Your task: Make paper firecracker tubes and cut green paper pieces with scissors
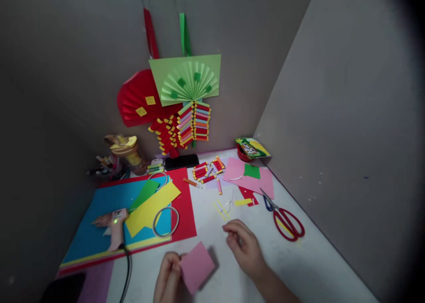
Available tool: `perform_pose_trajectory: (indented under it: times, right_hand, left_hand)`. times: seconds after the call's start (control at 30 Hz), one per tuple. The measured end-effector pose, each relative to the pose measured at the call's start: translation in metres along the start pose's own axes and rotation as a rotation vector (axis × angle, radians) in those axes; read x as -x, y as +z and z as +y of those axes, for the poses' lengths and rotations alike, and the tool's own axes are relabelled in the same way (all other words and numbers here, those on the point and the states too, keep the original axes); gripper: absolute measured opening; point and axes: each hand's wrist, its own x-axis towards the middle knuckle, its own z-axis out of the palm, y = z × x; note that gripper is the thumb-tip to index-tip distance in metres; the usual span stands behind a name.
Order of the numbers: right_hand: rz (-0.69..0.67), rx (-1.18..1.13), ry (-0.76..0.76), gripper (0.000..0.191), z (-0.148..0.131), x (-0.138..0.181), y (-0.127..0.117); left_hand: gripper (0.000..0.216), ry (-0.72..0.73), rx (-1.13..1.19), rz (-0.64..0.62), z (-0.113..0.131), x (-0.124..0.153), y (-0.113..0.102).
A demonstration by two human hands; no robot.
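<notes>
My left hand (pixel 168 274) pinches the left corner of a pink paper square (pixel 197 267), which is tilted just above the white table. To its right, my right hand (pixel 244 245) is raised with its fingers curled together. Whatever sits between those fingertips, if anything, is too small to make out. Just beyond the right hand lie thin yellow paper strips (pixel 221 210) and a short yellow paper piece (pixel 243 202) on red scraps. Scissors with red handles (pixel 288 223) rest farther right, blades pointing away from me.
At left, a glue gun (pixel 117 227) with a cord and two rings lie on stacked coloured paper (pixel 86 223). Small paper rolls (pixel 201 172), pink sheets (pixel 232 168) and a black phone (pixel 182 161) lie farther back. Paper fan decorations (pixel 191 81) hang on the wall.
</notes>
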Motion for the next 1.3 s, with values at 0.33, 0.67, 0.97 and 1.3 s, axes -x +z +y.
perform_pose_trajectory:
  times: [0.33,0.67,0.97,1.3]
  right_hand:
    - [-0.296,-0.369,0.222,0.025,-0.003,0.020,0.026]
    - [-0.209,-0.180,0.052,0.021,0.008,0.022,0.034]
    - [-0.091,-0.118,0.033,0.024,0.013,0.019,0.039]
    - [-0.008,-0.130,0.070,0.022,0.017,0.017,0.037]
  left_hand:
    - [0.016,0.445,-0.448,-0.220,-0.013,-0.003,0.000]
    - [0.013,0.514,-0.388,-0.202,-0.029,-0.018,0.001]
    - [0.018,0.527,-0.304,-0.168,-0.034,-0.029,0.001]
    - [0.024,0.465,-0.243,-0.178,-0.034,-0.028,0.004]
